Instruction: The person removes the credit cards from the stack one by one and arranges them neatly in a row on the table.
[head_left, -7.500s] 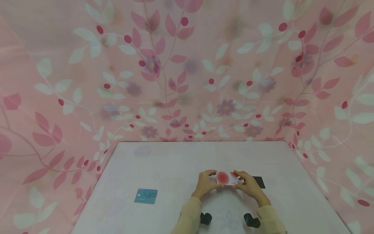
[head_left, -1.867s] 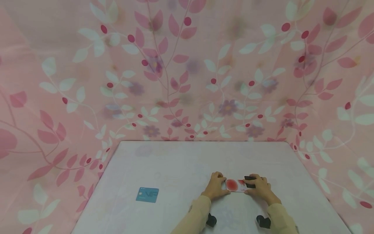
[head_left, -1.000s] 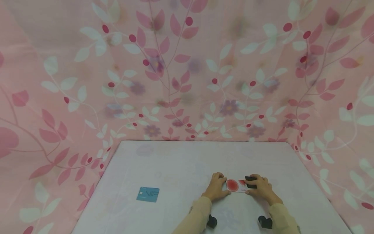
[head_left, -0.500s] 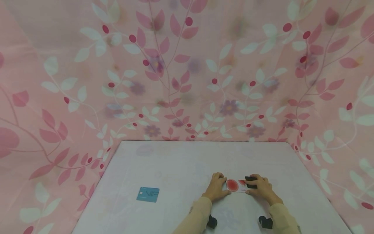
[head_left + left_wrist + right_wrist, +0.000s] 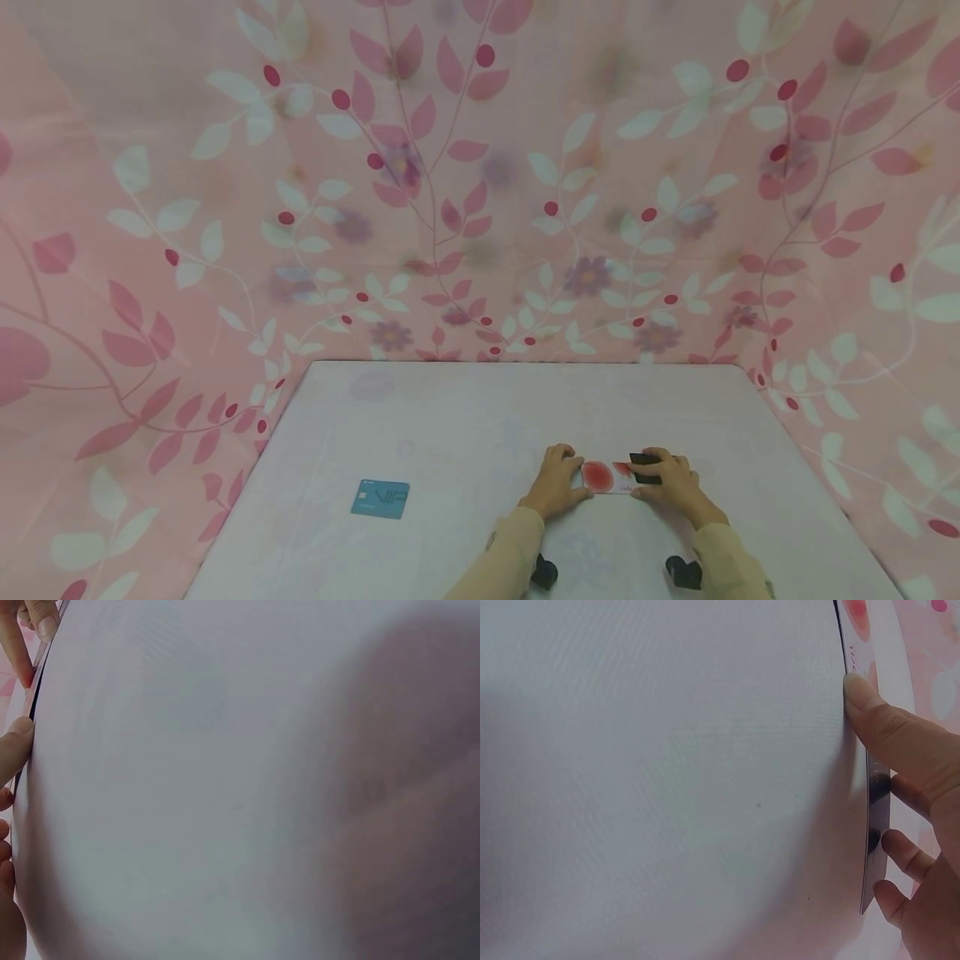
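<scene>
A white card with red circles (image 5: 598,477) lies low over the table, between both hands. My left hand (image 5: 555,482) holds its left edge, thumb at the near side and fingers at the far side. My right hand (image 5: 670,482) grips the right end in the same way. A black card (image 5: 643,468) sits at that right end, partly hidden by the right fingers. In the right wrist view, the thumb (image 5: 892,724) presses the near edge of the printed card (image 5: 857,622), and the dark card (image 5: 877,862) continues beyond it, seen nearly edge-on.
A blue card marked VIP (image 5: 380,499) lies on the left of the white table (image 5: 465,417). Black wrist-worn pieces (image 5: 683,572) show beside both sleeves. Floral pink cloth (image 5: 480,208) surrounds the table's back and sides.
Since the oldest frame, both hands have brought the red-circled card rightward and down, beside the black card, which the right hand now partly covers. Over the last second, hardly anything has moved.
</scene>
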`<state>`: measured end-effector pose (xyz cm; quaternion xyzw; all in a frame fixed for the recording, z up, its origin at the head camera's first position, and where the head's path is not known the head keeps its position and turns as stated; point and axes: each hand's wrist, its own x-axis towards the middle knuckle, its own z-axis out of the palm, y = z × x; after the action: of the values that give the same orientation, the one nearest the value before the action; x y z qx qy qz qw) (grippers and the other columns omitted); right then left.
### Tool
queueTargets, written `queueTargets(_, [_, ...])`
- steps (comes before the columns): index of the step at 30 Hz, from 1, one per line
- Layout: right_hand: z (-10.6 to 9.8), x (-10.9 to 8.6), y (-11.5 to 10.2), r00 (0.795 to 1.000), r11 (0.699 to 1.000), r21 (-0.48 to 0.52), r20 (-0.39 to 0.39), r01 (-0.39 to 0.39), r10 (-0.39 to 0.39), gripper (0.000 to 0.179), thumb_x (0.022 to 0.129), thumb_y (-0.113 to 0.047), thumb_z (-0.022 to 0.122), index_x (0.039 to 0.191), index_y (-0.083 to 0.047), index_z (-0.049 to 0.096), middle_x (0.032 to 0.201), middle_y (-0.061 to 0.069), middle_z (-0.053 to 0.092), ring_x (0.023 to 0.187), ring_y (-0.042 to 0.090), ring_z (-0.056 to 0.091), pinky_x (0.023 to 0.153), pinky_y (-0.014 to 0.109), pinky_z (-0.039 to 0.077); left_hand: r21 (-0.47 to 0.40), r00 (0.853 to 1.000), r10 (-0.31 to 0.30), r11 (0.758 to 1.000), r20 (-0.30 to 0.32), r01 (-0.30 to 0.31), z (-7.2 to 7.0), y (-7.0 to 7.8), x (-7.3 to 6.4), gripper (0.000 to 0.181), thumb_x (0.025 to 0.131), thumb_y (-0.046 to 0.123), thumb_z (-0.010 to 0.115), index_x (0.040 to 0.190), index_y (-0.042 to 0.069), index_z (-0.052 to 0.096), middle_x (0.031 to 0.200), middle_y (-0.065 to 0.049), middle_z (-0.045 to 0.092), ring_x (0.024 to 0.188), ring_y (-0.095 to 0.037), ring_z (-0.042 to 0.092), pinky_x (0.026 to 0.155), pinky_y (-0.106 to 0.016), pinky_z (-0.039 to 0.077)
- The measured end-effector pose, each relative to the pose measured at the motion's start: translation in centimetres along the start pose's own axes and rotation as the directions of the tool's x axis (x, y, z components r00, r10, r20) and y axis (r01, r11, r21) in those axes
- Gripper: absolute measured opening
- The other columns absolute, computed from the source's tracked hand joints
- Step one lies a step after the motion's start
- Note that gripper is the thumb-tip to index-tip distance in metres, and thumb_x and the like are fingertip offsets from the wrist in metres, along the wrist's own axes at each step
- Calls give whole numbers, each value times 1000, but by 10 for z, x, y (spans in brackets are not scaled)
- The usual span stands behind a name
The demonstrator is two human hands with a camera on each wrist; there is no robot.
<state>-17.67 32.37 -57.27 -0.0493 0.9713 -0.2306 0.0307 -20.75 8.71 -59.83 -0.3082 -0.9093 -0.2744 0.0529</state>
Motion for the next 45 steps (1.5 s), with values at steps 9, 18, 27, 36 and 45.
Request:
queueTargets(9, [-1,1,-1,1000,1000,-5,15,2,-2,57,68,-33,81,117,-8,66,129,24,46,108,48,39,77,58,35,28,1000,24,999,-20,-23,0,0,-2,49,76,33,78,114,6,65,115,-7,51,111,-21,44,97,-24,41])
queueTargets(18, [-5,7,0,998,1000,-5,56,16,-16,60,66,-31,83,118,-8,66,129,24,45,106,46,40,78,58,36,58,999,33,998,-14,-32,-1,-1,1,48,77,35,77,113,7,65,114,-7,51,110,-22,44,97,-25,40])
queueTargets(27, [-6,9,2,998,1000,-17,56,22,-21,59,65,-31,83,117,-9,67,127,23,47,105,46,41,76,57,36,93,1000,17,996,22,-19,-1,-1,3,50,76,40,76,115,9,65,115,-6,51,110,-21,44,97,-25,39])
queueTargets(36, [-6,9,0,998,999,-20,50,30,-29,57,67,-29,82,117,-9,67,125,23,48,103,46,42,74,56,37,92,1000,17,996,11,-18,0,-2,5,49,75,39,77,114,10,67,111,-5,50,107,-19,44,95,-25,39])
queueTargets(45, [-7,9,0,998,1000,-6,63,14,-13,58,68,-30,81,119,-9,65,126,23,47,103,44,41,74,54,36,85,1000,13,996,12,-14,3,-4,8,48,77,38,76,114,10,66,111,-5,49,106,-19,43,94,-25,40])
